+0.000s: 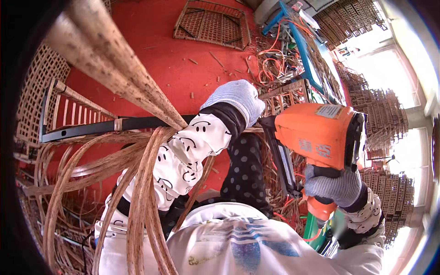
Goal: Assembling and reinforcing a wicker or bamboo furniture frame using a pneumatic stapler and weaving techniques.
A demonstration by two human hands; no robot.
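My right hand (334, 185), in a grey knit glove, is wrapped round the handle of an orange nail gun (314, 133). The gun's black nose points left, close beside my left hand (236, 98). That hand, gloved the same way, is closed with its back toward me, and whatever lies in its fingers is hidden. Under my left wrist runs the dark bar of a frame (87, 130) with rattan wrapping and slats. Long brown rattan strips (149, 197) hang over and around my left forearm, and a thick bundle of strips (110, 59) rises toward the upper left.
On the red floor (151, 27) lies a woven lattice panel (213, 25) among scraps. A blue-framed table (305, 59) stands at the upper right, with orange hoses (270, 68) near it. Stacks of lattice panels (378, 114) line the right side by the bright windows.
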